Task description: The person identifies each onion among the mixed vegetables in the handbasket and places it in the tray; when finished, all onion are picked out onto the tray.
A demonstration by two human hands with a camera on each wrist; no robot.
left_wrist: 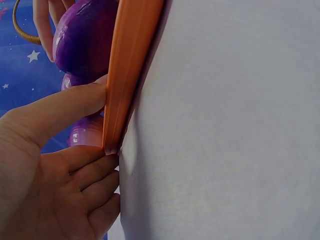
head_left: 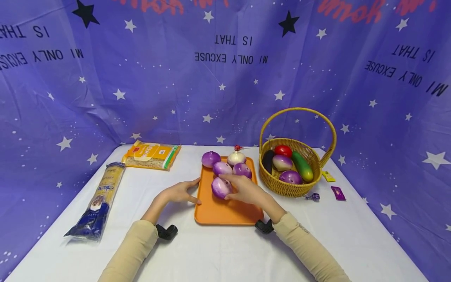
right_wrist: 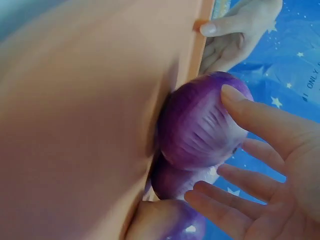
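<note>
My right hand (head_left: 243, 188) holds a purple-and-white onion (head_left: 221, 188) on the orange tray (head_left: 225, 213), its thumb and index finger at the onion's sides. In the right wrist view, the thumb lies against the onion (right_wrist: 205, 122) and the other fingers are spread beyond it. Along the tray's left edge, my left hand (head_left: 179, 192) touches the rim with thumb and fingertips, as the left wrist view shows at the tray's side wall (left_wrist: 127, 60). Behind the held onion sit more purple onions (head_left: 242, 170) and a paler white one (head_left: 236, 158); another purple onion (head_left: 210, 159) is at the far left corner.
A wicker basket (head_left: 282, 190) with a tall handle, right of the tray, holds a tomato, a cucumber, an eggplant and onions. Candies (head_left: 338, 193) and lollipops (head_left: 313, 197) lie around. At left are a yellow food bag (head_left: 149, 155) and a pasta pack (head_left: 98, 203).
</note>
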